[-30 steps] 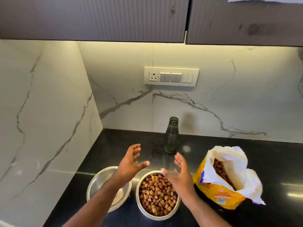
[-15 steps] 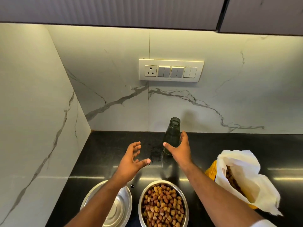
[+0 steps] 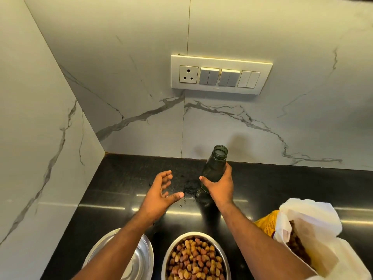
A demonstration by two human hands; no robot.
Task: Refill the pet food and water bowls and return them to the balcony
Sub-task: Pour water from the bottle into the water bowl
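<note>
A dark green glass bottle (image 3: 215,167) with no cap stands near the back of the black counter (image 3: 125,178). My right hand (image 3: 219,186) is wrapped around its body. My left hand (image 3: 160,191) hovers open just left of the bottle, fingers spread, holding nothing. At the bottom edge sit two steel bowls: the left bowl (image 3: 141,259) holds no food and is partly hidden by my left forearm, the right bowl (image 3: 195,259) is full of brown kibble.
An open yellow and white pet food bag (image 3: 308,233) with kibble inside lies at the right. Marble walls close off the left side and the back, with a socket and switch panel (image 3: 221,74) above the bottle. Small water drops lie on the counter near the bottle.
My right hand has reached forward from above the kibble bowl and closed around the bottle. The left hand stayed open beside it. The view moved closer and lower.
</note>
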